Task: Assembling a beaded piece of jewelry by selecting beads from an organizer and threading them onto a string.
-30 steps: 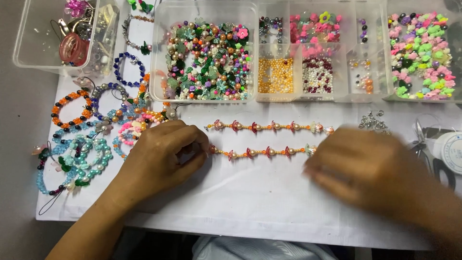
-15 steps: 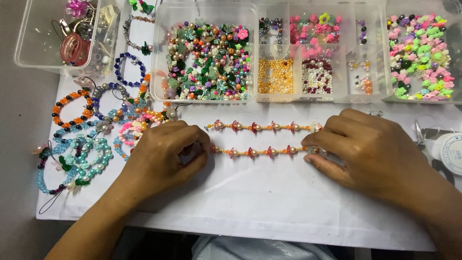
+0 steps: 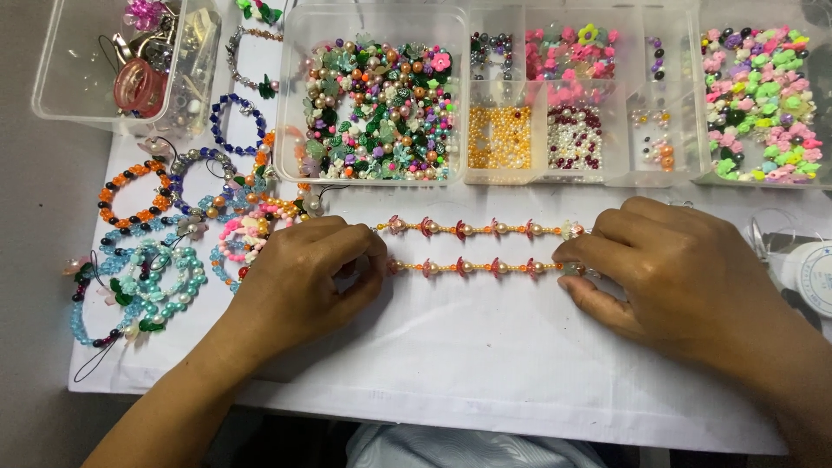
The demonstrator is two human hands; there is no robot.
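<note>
Two beaded strands lie side by side on a white cloth (image 3: 485, 347): an upper strand (image 3: 481, 228) and a lower strand (image 3: 472, 267), both with orange beads, pearls and red flower caps. My left hand (image 3: 308, 273) pinches the left end of the lower strand. My right hand (image 3: 672, 273) pinches its right end, fingertips at the last beads. The strand is stretched straight between both hands.
Clear compartment boxes of mixed beads (image 3: 377, 95), gold and white pearls (image 3: 520, 134) and pastel flower beads (image 3: 763, 100) line the back. Finished bracelets (image 3: 156, 251) lie in a pile at left. A clear box of charms (image 3: 130, 61) is far left; a cord spool (image 3: 810, 273) at right.
My right hand moved left from the cloth's right side to the right end of the lower strand and took hold of it. My left hand stayed put.
</note>
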